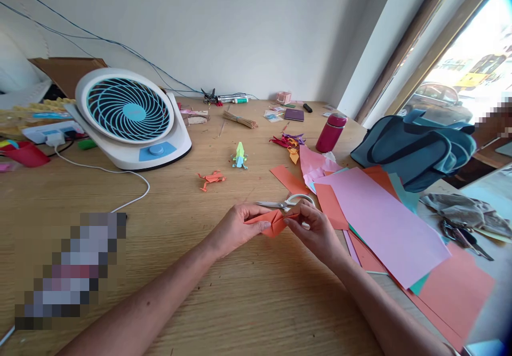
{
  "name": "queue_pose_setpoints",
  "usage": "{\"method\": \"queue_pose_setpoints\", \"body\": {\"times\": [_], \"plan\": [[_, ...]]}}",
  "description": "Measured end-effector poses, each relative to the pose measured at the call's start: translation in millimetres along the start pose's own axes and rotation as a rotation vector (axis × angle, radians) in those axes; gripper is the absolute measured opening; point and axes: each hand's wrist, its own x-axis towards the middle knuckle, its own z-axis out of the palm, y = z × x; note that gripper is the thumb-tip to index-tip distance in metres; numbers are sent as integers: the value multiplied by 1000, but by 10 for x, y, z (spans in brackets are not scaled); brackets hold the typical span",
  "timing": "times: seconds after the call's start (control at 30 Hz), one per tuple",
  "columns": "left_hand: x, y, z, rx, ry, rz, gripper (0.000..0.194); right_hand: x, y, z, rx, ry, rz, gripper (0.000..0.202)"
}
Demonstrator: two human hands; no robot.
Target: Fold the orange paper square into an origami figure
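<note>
Left hand [245, 229] and right hand [314, 229] pinching creased, angular orange paper [275, 223], smooth-grained wooden table [224, 292] below

Matt paper for folded piece [275, 228] and sheets [384, 223] at right; smooth plastic for fan [178, 132] at left; wood-grain finish on tabletop [224, 313].

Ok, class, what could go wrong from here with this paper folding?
The scissors lie just beyond both hands, so a finger might brush the blades. The folded orange paper, pinched by the left hand and right hand, could tear if pulled. The right forearm, beside the loose sheets, may crease them.
</note>
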Motion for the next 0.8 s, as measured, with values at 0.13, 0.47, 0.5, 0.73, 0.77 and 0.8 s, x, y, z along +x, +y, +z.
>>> {"method": "queue_pose_setpoints", "body": {"times": [0.13, 0.47, 0.5, 0.73, 0.77, 0.8], "plan": [[-192, 31, -10, 28, -100, -143, 24, -183, -125, -87, -44, -168, -14, 13], [-531, -83, 251, 322, -31, -61, 39, -567, -258, -135, -205, -301, -91, 13], [-568, -93, 295, 392, -21, -4, 38, -598, -257, -129, -227, -315, -113, 15], [-733, -150, 417, 758, 8, 317, 58, -774, -183, -84, -286, -328, -127, 18], [-731, -145, 420, 753, -29, 343, 59, -783, -170, -80, -284, -328, -119, 18], [-724, -138, 425, 730, -75, 354, 57, -788, -161, -77, -282, -328, -115, 18]]}}
